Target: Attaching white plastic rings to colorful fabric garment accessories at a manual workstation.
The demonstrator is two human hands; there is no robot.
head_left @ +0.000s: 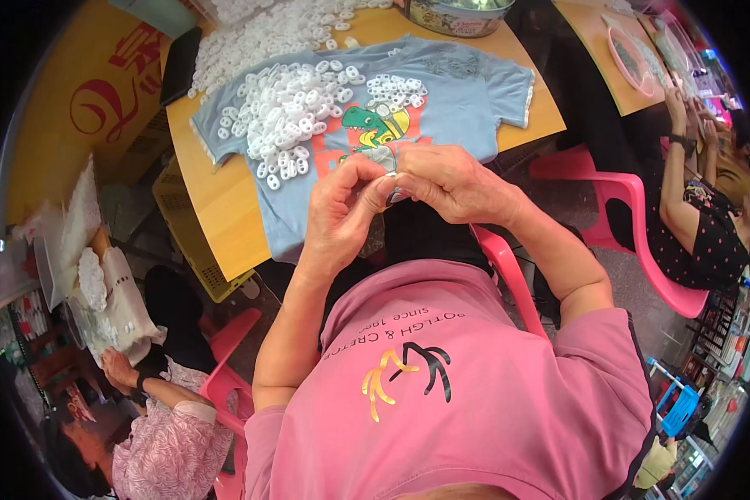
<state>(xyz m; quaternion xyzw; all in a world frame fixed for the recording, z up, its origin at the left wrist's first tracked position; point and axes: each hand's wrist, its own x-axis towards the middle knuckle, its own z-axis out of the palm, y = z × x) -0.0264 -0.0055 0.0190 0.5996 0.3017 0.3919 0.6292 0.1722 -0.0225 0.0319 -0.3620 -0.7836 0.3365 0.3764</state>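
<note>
My left hand (342, 208) and my right hand (458, 183) meet over the table's near edge, their fingers pinched together. A tiny white piece (391, 174) shows between the fingertips; its shape is mostly hidden. Just beyond the hands, a light blue T-shirt (462, 125) with a green dinosaur print lies spread on the table. On it rests a big heap of white oval plastic pieces (287, 104), each with two holes. A smaller group of similar white pieces (396, 90) sits to the right of the heap.
More white pieces (250, 37) cover the far left of the wooden table (212, 221). A round patterned tub (458, 17) stands at the far edge. Pink chairs (617, 187) are at right and left. Other people work on both sides, one with a hand (118, 369) at left.
</note>
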